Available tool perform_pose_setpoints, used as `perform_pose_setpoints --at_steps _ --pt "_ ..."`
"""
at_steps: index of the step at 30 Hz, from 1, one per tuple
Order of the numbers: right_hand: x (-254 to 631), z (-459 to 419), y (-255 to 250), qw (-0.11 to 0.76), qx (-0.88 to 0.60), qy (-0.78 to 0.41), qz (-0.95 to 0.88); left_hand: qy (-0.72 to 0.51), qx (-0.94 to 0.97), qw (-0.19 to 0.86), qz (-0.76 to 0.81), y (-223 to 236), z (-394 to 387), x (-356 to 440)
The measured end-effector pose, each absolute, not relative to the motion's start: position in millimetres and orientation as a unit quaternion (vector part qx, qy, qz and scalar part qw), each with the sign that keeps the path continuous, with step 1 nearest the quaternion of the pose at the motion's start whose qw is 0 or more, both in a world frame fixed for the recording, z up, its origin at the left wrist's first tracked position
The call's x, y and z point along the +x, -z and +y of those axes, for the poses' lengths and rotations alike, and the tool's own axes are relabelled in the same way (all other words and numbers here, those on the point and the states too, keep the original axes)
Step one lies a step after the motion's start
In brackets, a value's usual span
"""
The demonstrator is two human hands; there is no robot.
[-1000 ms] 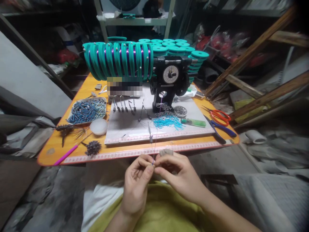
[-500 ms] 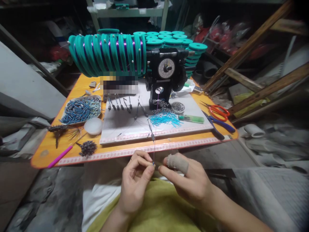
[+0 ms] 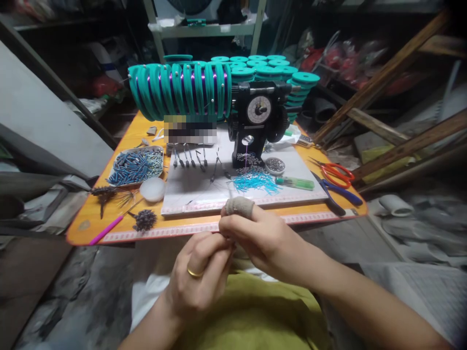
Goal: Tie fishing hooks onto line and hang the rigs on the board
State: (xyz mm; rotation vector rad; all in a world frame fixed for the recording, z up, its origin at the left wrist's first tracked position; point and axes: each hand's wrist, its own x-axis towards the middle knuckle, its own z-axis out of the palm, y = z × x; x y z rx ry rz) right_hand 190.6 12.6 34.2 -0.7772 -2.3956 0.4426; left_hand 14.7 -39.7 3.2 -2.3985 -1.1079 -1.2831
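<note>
My left hand (image 3: pixel 200 272), with a ring on one finger, is closed in a pinch near the table's front edge. Touching it from above is my right hand (image 3: pixel 259 233), also closed, with a grey wrap on its index finger. A thin purple line (image 3: pixel 246 156) runs down from the black winding device with a dial (image 3: pixel 254 121) towards both hands, and its lower end is hidden among the fingers. What the right fingertips pinch is out of sight. Behind the hands, light-blue thin pieces (image 3: pixel 255 182) lie on a white board (image 3: pixel 197 197).
Green foam spools (image 3: pixel 182 92) wound with purple line hang at the back left. A tray of blue coiled pieces (image 3: pixel 134 166), a white round dish (image 3: pixel 152 189) and a pink-handled hook tool (image 3: pixel 106 230) lie left. Orange scissors (image 3: pixel 337 174) and blue-handled pliers (image 3: pixel 343 193) lie right.
My right hand has moved left and up to meet the left hand, its fingers now closed. My left hand has turned knuckles-up. The whole view has shifted slightly.
</note>
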Motion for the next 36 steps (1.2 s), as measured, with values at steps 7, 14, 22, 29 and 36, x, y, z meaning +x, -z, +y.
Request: perform_pose_setpoints --at_steps 7,14,22,29,36 --pt "192.9 10.4 -38.2 0.359 -0.288 -0.057 -0.886 0.437 -0.815 0.041 -0.378 -6.2 -36.2 9.8" --pt "196.3 6.1 -25.5 0.362 -0.246 -0.032 -0.899 0.462 -0.741 -0.143 -0.466 -14.9 -41.3 6.8" --pt "196.1 19.9 -28.1 0.370 -0.195 -0.072 -0.905 0.373 -0.436 -0.690 -0.442 -20.1 -20.2 -1.1" --pt "194.0 12.6 -8.0 0.463 -0.251 0.017 -0.850 0.619 -0.244 -0.586 -0.462 -8.7 -26.0 12.4" --pt "196.3 7.4 6.9 0.445 -0.236 -0.019 -0.864 0.495 -0.132 -0.745 -0.427 -10.2 -21.8 29.2"
